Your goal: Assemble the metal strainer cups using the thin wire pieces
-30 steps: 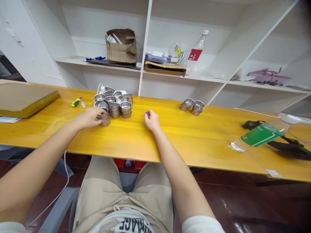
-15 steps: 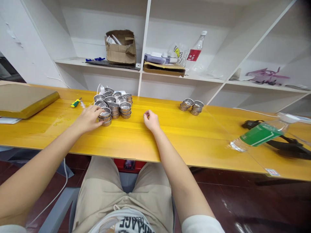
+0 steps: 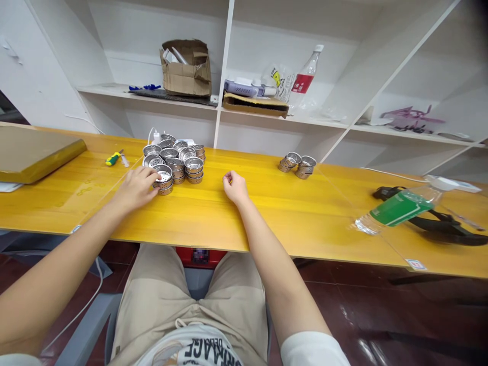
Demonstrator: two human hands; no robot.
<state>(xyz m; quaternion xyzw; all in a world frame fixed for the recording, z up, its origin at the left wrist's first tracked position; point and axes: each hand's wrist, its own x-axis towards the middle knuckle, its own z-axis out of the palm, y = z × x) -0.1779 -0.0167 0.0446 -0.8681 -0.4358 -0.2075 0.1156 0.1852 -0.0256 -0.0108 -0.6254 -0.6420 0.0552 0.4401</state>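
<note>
My left hand (image 3: 138,187) has its fingers and thumb closed on the upper perforated metal cup (image 3: 164,174) of the nearest stack, at the front left of a cluster. That cup tilts slightly on the cups under it. Behind and beside it stand several more stacks of shiny round cups (image 3: 193,166) with holes in their bases and sides. My right hand (image 3: 235,187) rests on the table to the right of the cluster, fingers curled in and nothing visible in them. Farther right are a few small stacks of the same cups (image 3: 305,166), apart from both hands.
A green-handled screwdriver (image 3: 113,158) and a cardboard box (image 3: 38,152) lie left on the yellow table (image 3: 213,218). At right, a green-labelled bottle (image 3: 400,207) lies tilted by a black strap-like object (image 3: 450,229). White shelves (image 3: 152,99) with a torn carton (image 3: 186,71) stand behind.
The upper cup under my left hand has tipped a little on its stack. My right hand stays curled in place. The whole view has shifted slightly.
</note>
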